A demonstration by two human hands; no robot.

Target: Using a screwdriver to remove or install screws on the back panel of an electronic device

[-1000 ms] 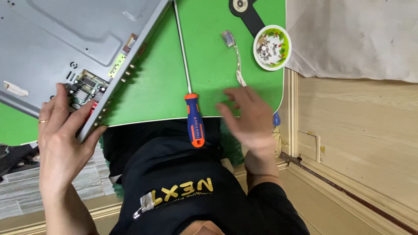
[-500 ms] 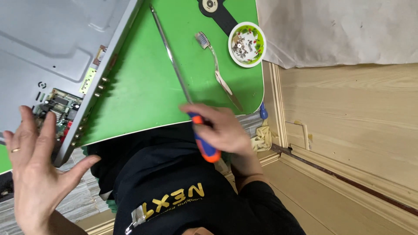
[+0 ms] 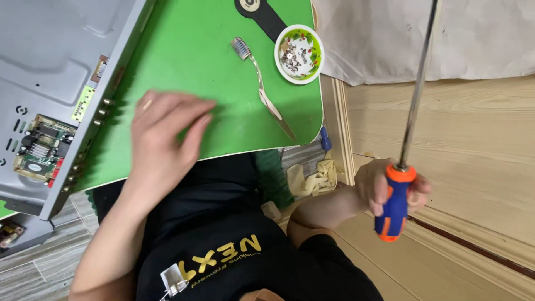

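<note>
black short-sleeved shirt (image 3: pixel 223 223) | yellow print on chest | ring, left hand (image 3: pixel 161 145)

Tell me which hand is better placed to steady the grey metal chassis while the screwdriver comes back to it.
Left, probably. The left hand lies open on the green table right beside the grey chassis, holding nothing. The right hand is off the table, gripping the long screwdriver.

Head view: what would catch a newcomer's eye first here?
First, the long screwdriver with an orange-and-blue handle, held upright off the table's right edge in the right hand. Next, the left hand spread flat on the bright green table, beside the grey metal chassis with an exposed circuit board at left. A toothbrush and a small bowl of screws lie further back.
</note>
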